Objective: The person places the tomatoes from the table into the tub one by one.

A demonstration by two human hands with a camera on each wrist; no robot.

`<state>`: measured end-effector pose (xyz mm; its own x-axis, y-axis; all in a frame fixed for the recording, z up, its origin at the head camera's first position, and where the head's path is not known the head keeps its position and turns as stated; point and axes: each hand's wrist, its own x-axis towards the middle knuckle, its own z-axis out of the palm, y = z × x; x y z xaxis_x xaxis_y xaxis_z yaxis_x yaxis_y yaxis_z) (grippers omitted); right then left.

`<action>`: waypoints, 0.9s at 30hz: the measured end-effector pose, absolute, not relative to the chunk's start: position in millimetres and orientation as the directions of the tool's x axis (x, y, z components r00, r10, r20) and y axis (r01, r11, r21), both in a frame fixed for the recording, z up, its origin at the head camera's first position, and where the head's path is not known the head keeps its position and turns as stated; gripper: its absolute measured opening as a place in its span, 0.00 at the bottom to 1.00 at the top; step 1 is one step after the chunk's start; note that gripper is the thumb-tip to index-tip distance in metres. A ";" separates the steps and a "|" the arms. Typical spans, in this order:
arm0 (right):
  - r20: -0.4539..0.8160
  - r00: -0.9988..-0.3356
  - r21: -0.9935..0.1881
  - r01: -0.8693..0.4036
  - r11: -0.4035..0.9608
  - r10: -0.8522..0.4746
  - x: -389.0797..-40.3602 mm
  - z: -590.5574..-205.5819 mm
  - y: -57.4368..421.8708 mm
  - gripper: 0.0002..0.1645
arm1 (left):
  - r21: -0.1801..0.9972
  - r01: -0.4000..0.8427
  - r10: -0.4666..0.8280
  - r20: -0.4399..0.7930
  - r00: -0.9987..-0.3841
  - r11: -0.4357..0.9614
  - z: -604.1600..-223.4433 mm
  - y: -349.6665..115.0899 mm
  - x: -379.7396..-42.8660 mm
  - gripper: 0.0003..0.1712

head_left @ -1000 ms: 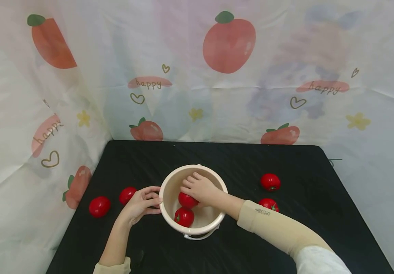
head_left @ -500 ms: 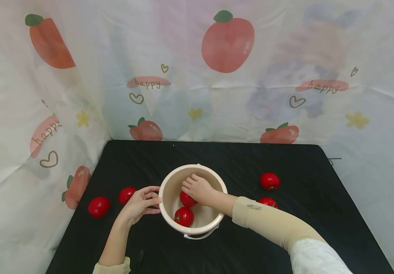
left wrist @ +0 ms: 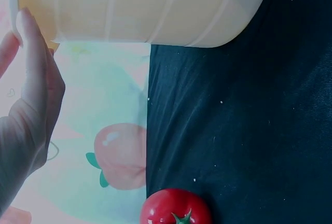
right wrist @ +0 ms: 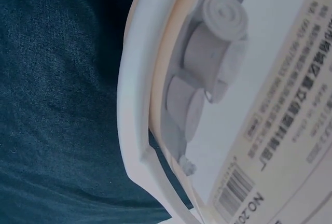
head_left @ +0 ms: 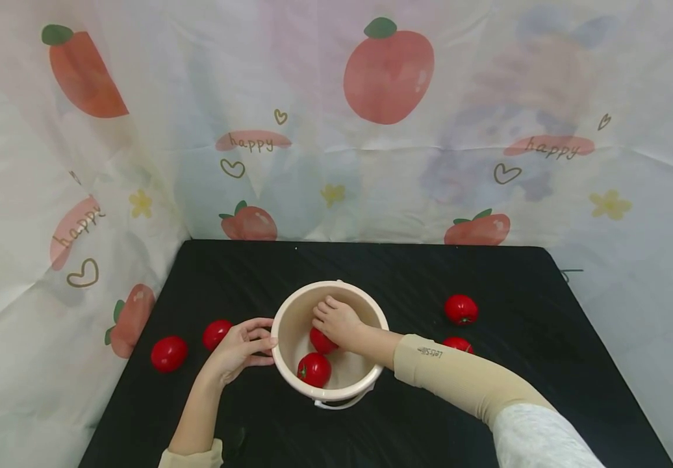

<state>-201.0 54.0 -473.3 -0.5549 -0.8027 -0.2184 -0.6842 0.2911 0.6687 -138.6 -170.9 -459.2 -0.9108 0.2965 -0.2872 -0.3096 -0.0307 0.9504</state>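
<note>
- Printed cloth backdrop (head_left: 307,78), beyond the bucket (head_left: 288,335) and along its left: "happy" legible 3 times; yellow flowers (head_left: 333,195), 3; red fruit prints (head_left: 389,78), 5 clearly seen in the head view.
- Table (head_left: 547,338), 1, dark-covered, under the bucket.
- Beige sleeves, 2: right sleeve (head_left: 459,374) to the bucket's right, left sleeve (head_left: 193,457) to its near left.
- Bucket, 1, cream, upright; white handle (right wrist: 137,105), 1, hanging on its near side.
- Hands, 2. Left hand (head_left: 243,348) at the bucket's left rim: fingers slightly bent against the outside, thumb on the edge, a light pinch. Right hand (head_left: 339,322) inside the bucket: fingers bent down over 1 tomato, holding it; thumb hidden.
- Label (right wrist: 259,130), 1, on the bucket's outer wall: Chinese characters, "NO.20" with further digits cut off, greyish picture of rolled items. Brand not made out.
- Red tomatoes, 6 visible: held tomato (head_left: 323,341) and second tomato (head_left: 314,370) inside the bucket, contact between them unclear; 2 left of it (outer tomato (head_left: 169,354), inner tomato (head_left: 216,333)); 2 right of it (far tomato (head_left: 461,309), near tomato (head_left: 458,344), partly behind the right sleeve).
- Barcode (right wrist: 234,192), 1, on the bucket's label.
- Dark lettering (head_left: 430,352) on the right sleeve, right of the bucket: too small to read surely.
</note>
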 end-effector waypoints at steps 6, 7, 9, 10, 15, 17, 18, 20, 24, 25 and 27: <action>-0.173 -0.550 0.674 -0.671 0.308 -0.817 -202.8 -474.9 53.2 0.28 | 0.950 -0.310 0.291 -0.288 -0.912 -0.033 -459.4 -170.8 -138.6 0.30; -0.165 -0.547 0.672 -0.671 0.312 -0.821 -202.9 -475.3 53.2 0.27 | 0.950 -0.310 0.291 -0.288 -0.913 -0.032 -459.6 -170.9 -138.6 0.30; -0.153 -0.543 0.667 -0.673 0.319 -0.825 -203.0 -475.2 53.3 0.25 | 0.950 -0.310 0.289 -0.288 -0.913 -0.031 -460.3 -171.0 -138.5 0.30; -0.148 -0.540 0.663 -0.676 0.322 -0.828 -203.0 -475.3 53.5 0.25 | 0.950 -0.310 0.288 -0.289 -0.913 -0.031 -460.8 -171.0 -138.5 0.30; -0.124 -0.530 0.623 -0.700 0.350 -0.839 -202.4 -472.9 55.6 0.27 | 0.950 -0.310 0.287 -0.289 -0.913 -0.028 -462.3 -171.2 -138.4 0.30; -0.105 -0.526 0.587 -0.718 0.374 -0.844 -202.2 -471.4 56.9 0.29 | 0.951 -0.308 0.289 -0.287 -0.913 -0.027 -462.2 -171.3 -138.4 0.30; -0.094 -0.522 0.567 -0.728 0.386 -0.848 -202.2 -470.4 57.7 0.29 | 0.951 -0.307 0.291 -0.286 -0.913 -0.027 -462.0 -171.4 -138.3 0.31; -0.066 -0.512 0.524 -0.748 0.407 -0.856 -202.0 -468.2 59.5 0.30 | 0.951 -0.307 0.288 -0.287 -0.914 -0.027 -461.8 -171.8 -138.5 0.30; -0.004 -0.498 0.440 -0.780 0.446 -0.867 -199.9 -459.1 65.1 0.30 | 0.951 -0.309 0.286 -0.288 -0.914 -0.031 -460.7 -172.1 -138.7 0.30; 0.016 -0.499 0.416 -0.785 0.460 -0.866 -198.8 -456.0 67.2 0.31 | 0.950 -0.310 0.285 -0.288 -0.914 -0.034 -460.6 -172.0 -138.8 0.30; 0.053 -0.512 0.364 -0.790 0.494 -0.858 -195.8 -448.2 72.4 0.32 | 0.950 -0.309 0.291 -0.285 -0.913 -0.037 -460.3 -171.7 -138.5 0.30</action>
<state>-195.8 72.4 -448.2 -0.5115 -0.8576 0.0533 -0.7898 0.4937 0.3640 -138.5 -171.7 -460.3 -0.9132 0.2911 -0.2851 -0.3086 -0.0372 0.9505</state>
